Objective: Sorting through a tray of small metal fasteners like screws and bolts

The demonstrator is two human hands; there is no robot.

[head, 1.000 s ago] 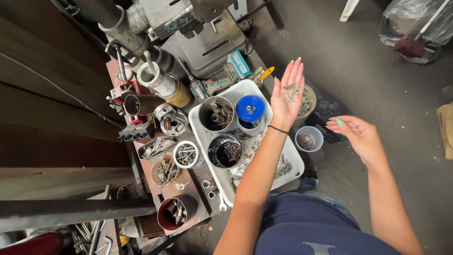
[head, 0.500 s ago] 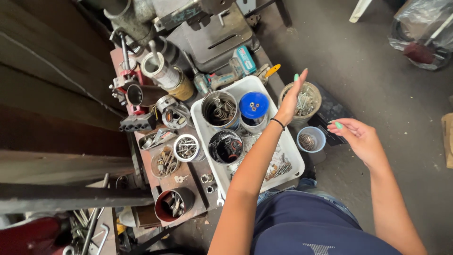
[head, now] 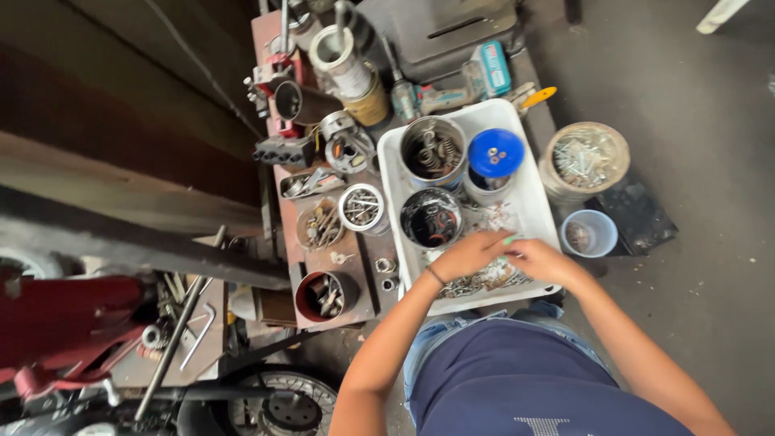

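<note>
Hands meet low in the white rectangular plastic tray [head: 534, 202] at centre frame, over a loose heap of small metal screws and fasteners [head: 484, 278] lying along the tray's near end. The left hand [head: 467, 255] is palm down on that heap with its fingers curled into the hardware; whether it actually has hold of any piece cannot be told. The right hand [head: 542, 260] lies just beside it, touching or nearly touching, its fingers bent inward toward the left hand, and what it pinches, if anything, is hidden.

Farther up in the same tray stand three round containers: a metal tin of coiled springs [head: 433, 152] at upper left, a white tub with a blue lid [head: 495, 155] to its right, and a dark-lined tin [head: 431, 218] just above the left hand.

Right of the tray, on the grey concrete floor [head: 694, 97], sit a clear round tub full of silvery screws [head: 587, 158] and, lower, a small pale-blue plastic cup [head: 588, 234]. Left of the tray a rusty red metal shelf [head: 311, 262] carries more small tins of bolts, including a red can [head: 324, 295] near its lower end. A teal cordless drill [head: 464, 85] lies above the tray.
</note>
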